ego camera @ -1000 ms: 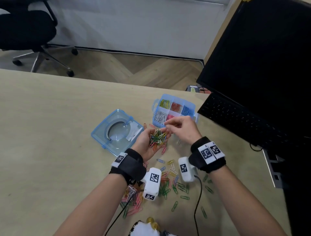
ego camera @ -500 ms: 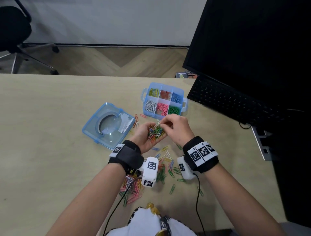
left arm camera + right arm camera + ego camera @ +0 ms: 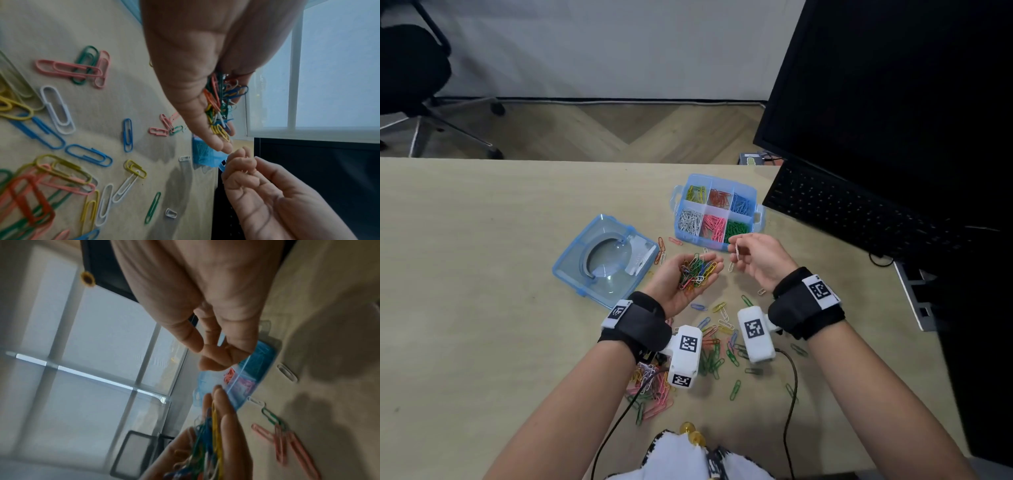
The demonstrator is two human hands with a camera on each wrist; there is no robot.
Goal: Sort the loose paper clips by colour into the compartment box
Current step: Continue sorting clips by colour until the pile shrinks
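1. Cupping a heap of mixed paper clips (image 3: 697, 272), the left hand (image 3: 681, 281) is lying palm up, fingers gently curled.
2. Pinching one pale clip (image 3: 737, 249) upright, the right hand (image 3: 760, 262) is hovering just near of the compartment box (image 3: 717, 245), the white compartment (image 3: 690, 221) lying far-left of it.

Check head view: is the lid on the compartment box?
No. The compartment box stands open with its sorted clips showing, and the lid lies apart on the table, to the box's left.
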